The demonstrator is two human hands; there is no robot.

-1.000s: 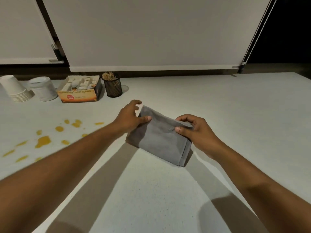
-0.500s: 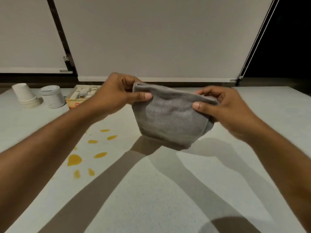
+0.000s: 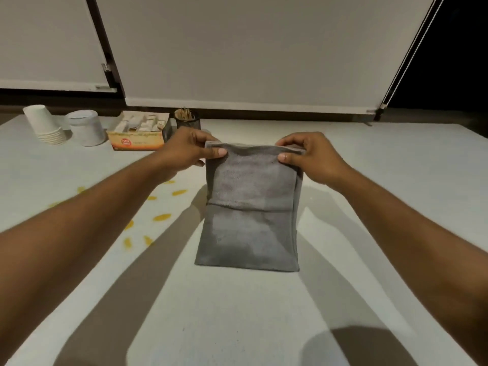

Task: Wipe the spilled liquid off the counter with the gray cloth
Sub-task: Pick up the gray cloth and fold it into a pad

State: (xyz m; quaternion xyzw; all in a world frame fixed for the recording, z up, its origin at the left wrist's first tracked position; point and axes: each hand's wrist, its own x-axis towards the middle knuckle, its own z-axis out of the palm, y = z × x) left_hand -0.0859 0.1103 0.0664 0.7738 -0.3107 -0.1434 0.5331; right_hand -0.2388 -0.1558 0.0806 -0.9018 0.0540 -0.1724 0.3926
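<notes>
Under left forearm (image 3: 87,220), spilled liquid (image 3: 161,217) partly hidden.

Both hands hold the gray cloth (image 3: 250,207) up by its top corners, left hand (image 3: 188,151) and right hand (image 3: 314,157) pinching it. Yellow spilled liquid (image 3: 161,217) dots the counter (image 3: 396,167) to its left.

Both bare forearms reach forward and converge. The left hand (image 3: 188,147) and right hand (image 3: 311,157) are level, apart, each pinching a top corner of the cloth (image 3: 250,210), thumbs toward the person, fingers curled behind.
</notes>
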